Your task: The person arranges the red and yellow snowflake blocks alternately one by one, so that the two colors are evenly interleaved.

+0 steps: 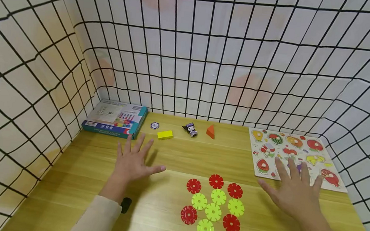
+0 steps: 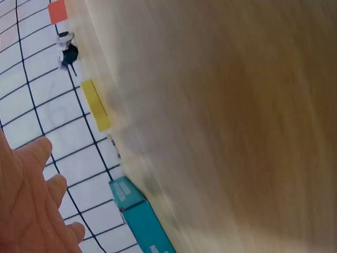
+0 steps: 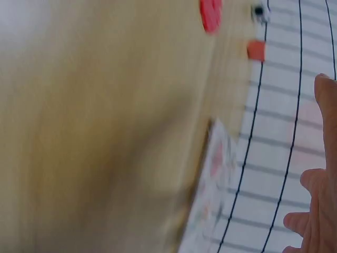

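On a wood-grain table (image 1: 174, 159), between my two hands, ten flat notched discs lie in a loose cluster: five red discs (image 1: 216, 181) around and among five yellow-green discs (image 1: 213, 212). Both my hands are empty, raised above the tabletop with fingers spread and thumbs pointing inward. My left hand (image 1: 133, 164) is left of the discs, its fingertips near a teal-edged box (image 1: 114, 118) lying flat. My right hand (image 1: 297, 195) is to the right of them, its fingers overlapping, in the head view, the near edge of a white board (image 1: 302, 152) covered in fruit pictures. Along the back, left to right between box and board, are a small round chip (image 1: 154, 125), a yellow block (image 1: 165, 135), a black-and-white figurine (image 1: 190, 129) and an orange wedge (image 1: 210, 131). White walls (image 1: 198, 50) with black grid lines stand behind and at both sides.
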`<state>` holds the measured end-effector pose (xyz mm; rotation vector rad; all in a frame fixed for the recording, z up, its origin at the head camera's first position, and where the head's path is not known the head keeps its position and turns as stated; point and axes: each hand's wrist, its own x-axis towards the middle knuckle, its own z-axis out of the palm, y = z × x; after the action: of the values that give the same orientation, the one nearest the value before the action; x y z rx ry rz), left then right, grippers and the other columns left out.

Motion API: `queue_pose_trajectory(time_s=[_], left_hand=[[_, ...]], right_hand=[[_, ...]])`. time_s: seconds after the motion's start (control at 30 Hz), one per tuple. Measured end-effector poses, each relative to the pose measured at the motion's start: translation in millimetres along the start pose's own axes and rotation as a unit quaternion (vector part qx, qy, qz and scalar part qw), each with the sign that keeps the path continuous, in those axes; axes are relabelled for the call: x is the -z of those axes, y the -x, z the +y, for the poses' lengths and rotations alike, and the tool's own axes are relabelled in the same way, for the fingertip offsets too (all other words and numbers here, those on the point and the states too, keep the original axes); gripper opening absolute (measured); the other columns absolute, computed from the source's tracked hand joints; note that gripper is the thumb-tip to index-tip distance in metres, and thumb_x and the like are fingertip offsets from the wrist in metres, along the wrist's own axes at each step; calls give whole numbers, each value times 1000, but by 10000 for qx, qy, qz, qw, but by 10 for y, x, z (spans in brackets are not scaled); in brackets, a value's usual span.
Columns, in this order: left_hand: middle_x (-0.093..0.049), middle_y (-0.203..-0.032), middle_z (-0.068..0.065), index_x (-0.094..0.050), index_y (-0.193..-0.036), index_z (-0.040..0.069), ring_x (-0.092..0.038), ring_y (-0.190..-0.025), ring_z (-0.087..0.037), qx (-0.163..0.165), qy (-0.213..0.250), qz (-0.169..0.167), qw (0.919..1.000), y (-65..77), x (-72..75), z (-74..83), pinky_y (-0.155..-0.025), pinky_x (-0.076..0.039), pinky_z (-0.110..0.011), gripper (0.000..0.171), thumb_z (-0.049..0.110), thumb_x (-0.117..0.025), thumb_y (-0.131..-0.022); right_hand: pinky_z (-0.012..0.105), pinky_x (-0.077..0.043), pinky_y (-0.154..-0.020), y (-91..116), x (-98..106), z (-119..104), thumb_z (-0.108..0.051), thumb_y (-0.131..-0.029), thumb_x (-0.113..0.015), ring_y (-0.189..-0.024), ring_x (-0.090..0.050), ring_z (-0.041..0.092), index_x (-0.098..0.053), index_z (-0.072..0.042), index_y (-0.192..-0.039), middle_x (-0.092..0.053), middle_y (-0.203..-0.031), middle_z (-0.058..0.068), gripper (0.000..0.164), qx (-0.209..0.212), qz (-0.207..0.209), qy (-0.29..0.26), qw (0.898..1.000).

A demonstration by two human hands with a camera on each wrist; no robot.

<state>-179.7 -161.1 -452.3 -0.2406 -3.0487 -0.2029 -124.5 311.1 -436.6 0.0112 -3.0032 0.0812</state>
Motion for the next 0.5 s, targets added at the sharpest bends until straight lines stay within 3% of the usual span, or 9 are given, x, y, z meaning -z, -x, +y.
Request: queue_pose_trajectory(time_s=[0.13, 0.23, 0.37, 0.5], left_hand=[[-7, -154, -3, -21, -147, 30, 2, -136, -42, -100, 416, -96, 9990, 28, -53, 83, -98, 0, -66, 103, 90, -29, -64], [-10, -154, -2, -23, -147, 29, -2, -136, -43, -248, 884, -351, 9952, 64, -89, 204, -101, -6, -64, 99, 87, -35, -67], [-15, -153, 2, -31, -144, 30, -12, -135, -39, -514, 1419, -779, 9855, 109, -131, 416, -102, -16, -58, 88, 78, -47, -72], [-36, -142, 1, -46, -136, 28, -32, -126, -30, -963, 1873, -1179, 9704, 115, -181, 645, -97, -32, -51, 69, 61, -61, -77]], right_hand=[[64, 21, -91, 102, -89, -233, -78, -77, -39, -135, 11, 43, -19, -22, -148, -16, -149, 20, 93, 449, 153, 5, 9989], [64, 14, -96, 168, -155, -432, -75, -78, -42, -136, 1, 42, -26, -20, -146, -20, -149, 17, 89, 896, 230, -160, 9956], [62, -7, -101, 223, -232, -720, -67, -81, -50, -130, -20, 44, -35, -17, -142, -31, -143, 17, 81, 1402, 102, -651, 9879], [53, -28, -98, 274, -286, -998, -57, -77, -64, -119, -36, 36, -47, -15, -135, -47, -128, 12, 73, 1577, -248, -1101, 9810]])
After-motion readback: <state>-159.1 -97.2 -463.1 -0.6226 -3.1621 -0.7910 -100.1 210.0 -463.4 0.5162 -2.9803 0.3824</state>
